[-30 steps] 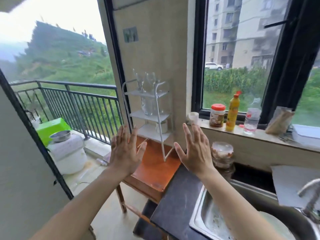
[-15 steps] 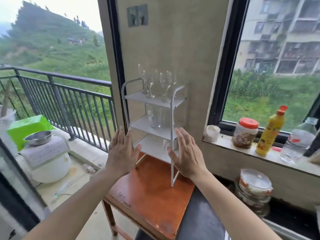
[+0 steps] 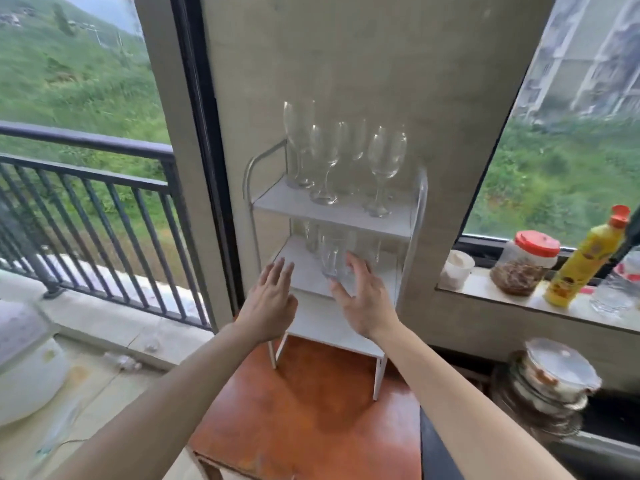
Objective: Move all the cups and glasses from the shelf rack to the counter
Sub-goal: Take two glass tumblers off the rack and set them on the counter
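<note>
A white three-tier shelf rack (image 3: 420, 202) stands on a small wooden table (image 3: 311, 431) against the wall. Several clear wine glasses (image 3: 386, 157) stand on its top shelf. Clear tumblers (image 3: 333, 258) stand on the middle shelf. My right hand (image 3: 362, 299) is at the middle shelf with fingers spread beside the front tumbler, thumb and fingers on either side of it, not closed. My left hand (image 3: 272, 301) is open in front of the rack's left side, holding nothing. The dark counter (image 3: 438, 452) edge shows at the lower right.
On the windowsill to the right are a small white cup (image 3: 457, 270), a red-lidded jar (image 3: 526, 265), a yellow bottle (image 3: 585, 261) and a water bottle (image 3: 620, 289). Stacked lidded containers (image 3: 554, 375) sit below. A balcony railing (image 3: 104, 188) and a white appliance (image 3: 24, 375) are at left.
I have moved closer to the rack. Both hands have risen from the bottom shelf level to the middle shelf, and the right hand has reached the front tumbler.
</note>
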Action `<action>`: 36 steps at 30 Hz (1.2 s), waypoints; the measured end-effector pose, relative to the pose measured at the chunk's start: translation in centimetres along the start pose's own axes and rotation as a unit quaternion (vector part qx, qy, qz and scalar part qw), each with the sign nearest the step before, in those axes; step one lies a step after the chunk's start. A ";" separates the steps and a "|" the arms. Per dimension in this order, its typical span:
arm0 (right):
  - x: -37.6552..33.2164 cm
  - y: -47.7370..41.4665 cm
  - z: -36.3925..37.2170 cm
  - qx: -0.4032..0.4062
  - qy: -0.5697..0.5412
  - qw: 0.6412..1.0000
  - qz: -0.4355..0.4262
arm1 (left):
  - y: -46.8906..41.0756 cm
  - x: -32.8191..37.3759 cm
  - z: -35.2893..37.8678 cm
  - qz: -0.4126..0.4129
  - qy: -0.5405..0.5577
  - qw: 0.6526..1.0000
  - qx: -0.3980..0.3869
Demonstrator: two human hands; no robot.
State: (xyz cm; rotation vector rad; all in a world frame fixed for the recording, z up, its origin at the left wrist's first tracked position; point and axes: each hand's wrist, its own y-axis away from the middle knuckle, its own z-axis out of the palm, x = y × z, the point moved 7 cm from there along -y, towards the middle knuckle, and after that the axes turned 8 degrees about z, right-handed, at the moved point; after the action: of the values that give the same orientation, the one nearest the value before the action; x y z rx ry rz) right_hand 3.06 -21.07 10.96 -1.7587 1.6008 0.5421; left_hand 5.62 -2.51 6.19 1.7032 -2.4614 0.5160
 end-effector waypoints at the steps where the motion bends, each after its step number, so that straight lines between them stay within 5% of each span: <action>1: -0.1 -0.8 0.8 -0.007 -0.035 0.999 0.024 | -0.2 -0.5 0.5 0.001 0.007 1.000 -0.017; 6: 0.0 -3.5 3.3 -0.033 -0.247 0.961 0.116 | -0.9 -1.5 0.4 0.038 -0.023 0.999 -0.006; 11: 0.7 -3.8 2.3 0.030 -0.241 0.965 0.100 | -2.9 -1.1 -1.3 0.041 -0.053 0.995 0.069; 15: 2.2 -3.0 0.2 0.087 -0.202 0.971 0.089 | -4.7 -0.8 -1.4 -0.039 0.086 0.989 0.110; 22: 4.6 -1.1 -2.3 0.164 -0.165 0.967 0.107 | -8.8 0.7 -0.9 -0.136 0.481 0.849 0.173; 28: 4.8 -1.1 -1.9 0.122 -0.185 0.963 0.151 | -10.5 1.6 -0.5 -0.199 0.589 0.764 0.171; 36: 3.5 -0.8 -1.1 0.058 -0.171 0.968 0.174 | -6.1 0.1 -0.3 -0.238 0.487 0.826 0.157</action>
State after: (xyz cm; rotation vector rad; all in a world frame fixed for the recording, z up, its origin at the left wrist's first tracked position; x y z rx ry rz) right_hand 4.23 -24.29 9.45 -1.2225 1.6570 0.8489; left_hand 11.15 -4.39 7.80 1.4767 -1.2279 1.3403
